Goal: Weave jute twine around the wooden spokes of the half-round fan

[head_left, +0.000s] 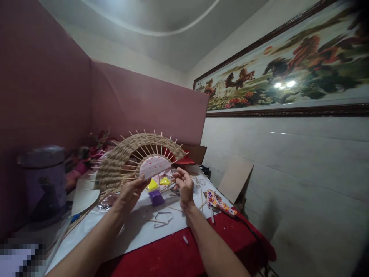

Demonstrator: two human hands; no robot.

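Note:
My left hand [133,191] grips a woven fan [113,164] by the lower edge of its half-round base. The fan is a wide arc of brown twine laced over thin wooden sticks, whose ends poke out past the rim. Its base [155,167] is pale with small red spots. Close to the base's right end is my right hand [184,185], its fingers curled in with the tips near one another. Whether anything thin sits between those fingers cannot be made out. Below the fan lie a yellow packet [152,185] and a purple block [156,198].
A flower-patterned hot glue gun [220,204] with a black cord lies at the table's right edge. Loose sticks [201,200] and a bent wire-like outline [163,220] rest on the white sheet [138,234] over red cloth [155,256]. A purple canister [43,184] stands left.

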